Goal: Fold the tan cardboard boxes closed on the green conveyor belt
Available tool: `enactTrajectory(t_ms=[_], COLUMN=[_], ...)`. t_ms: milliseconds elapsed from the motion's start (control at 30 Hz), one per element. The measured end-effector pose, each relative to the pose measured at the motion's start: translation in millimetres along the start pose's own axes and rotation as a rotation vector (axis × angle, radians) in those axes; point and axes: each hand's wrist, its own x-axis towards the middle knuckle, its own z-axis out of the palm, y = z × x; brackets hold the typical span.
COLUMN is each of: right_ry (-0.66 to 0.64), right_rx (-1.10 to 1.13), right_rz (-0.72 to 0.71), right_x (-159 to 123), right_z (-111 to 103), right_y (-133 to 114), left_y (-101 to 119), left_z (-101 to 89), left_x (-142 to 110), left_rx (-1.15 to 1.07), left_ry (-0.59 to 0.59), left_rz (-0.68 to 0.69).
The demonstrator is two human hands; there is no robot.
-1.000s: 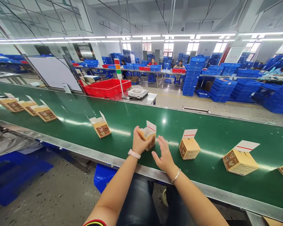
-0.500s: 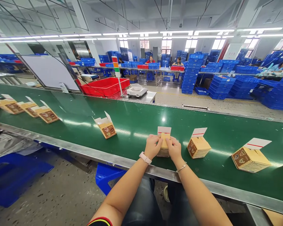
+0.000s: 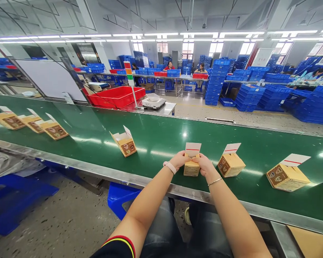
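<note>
A small yellow carton (image 3: 191,168) with its white lid flap standing up rests on the green conveyor belt (image 3: 156,143) just past the near steel edge. My left hand (image 3: 179,159) pinches its top from the left. My right hand (image 3: 203,164) pinches it from the right. Both hands have their fingers closed on the carton's upper flaps. To the right stand two more open cartons, one close by (image 3: 230,164) and one farther off (image 3: 287,176). Another open carton (image 3: 125,143) lies tilted to the left.
Several flat-lying cartons (image 3: 52,129) sit at the belt's far left. Behind the belt are a red bin (image 3: 115,96), a white scale (image 3: 153,103), stacks of blue crates (image 3: 258,95), and seated people at far tables. A blue crate (image 3: 118,195) stands below the belt.
My left hand held the carton alone with the right hand open beside it; both hands then closed on it, set it upright on the belt and shifted right.
</note>
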Motion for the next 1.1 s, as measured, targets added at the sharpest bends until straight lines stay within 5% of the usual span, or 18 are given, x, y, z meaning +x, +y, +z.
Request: enactTrajectory(t_ms=[100, 167, 267, 300, 367, 400, 500, 633, 800, 933, 1100], right_ry=[0.070, 0.166, 0.352, 0.408, 0.456, 0.439, 0.256, -0.127, -0.377, -0.418, -0.381], right_rx=[0.025, 0.048, 0.067, 0.065, 0.034, 0.007, -0.098, -0.326, -0.661, -0.762, -0.618], right_rz=[-0.076, -0.181, -0.361, -0.473, -0.811, -1.003, -1.358, -1.303, -1.144, -1.071, -1.059], right_x=[-5.7, -15.1, -38.2, -47.6, -66.7, -75.4, -92.8, -86.0, -46.9, -21.6, -9.8], right_z=[-5.1, -11.0, -19.0, -20.2, -18.9, -16.5, -3.2, 23.8, 58.5, 64.2, 56.1], right_y=[-2.9, -3.9, -2.1, -0.5, 4.1, 6.7, 14.3, 25.5, 49.3, 69.3, 69.9], left_y=[3.5, 5.8, 7.9, 8.1, 8.6, 9.1, 12.8, 15.7, -9.0, -35.1, -40.9], left_z=[4.3, -8.9, -58.8, -81.4, -129.5, -152.4, -205.1, -220.2, -158.9, -105.1, -97.4], left_x=[-4.8, -11.9, -23.1, -25.8, -29.0, -29.6, -26.9, -15.5, -17.7, -33.7, -42.3], left_rx=[-0.012, -0.019, 0.000, 0.049, 0.098, 0.115, 0.111, 0.079, 0.080, 0.060, 0.162], left_ry=[0.151, 0.340, 0.722, 0.931, 1.254, 1.315, 1.121, 0.821, 0.722, 0.468, 0.462], left_rz=[0.061, 0.146, 0.339, 0.465, 0.623, 0.633, 0.498, 0.365, 0.409, 0.613, 0.553])
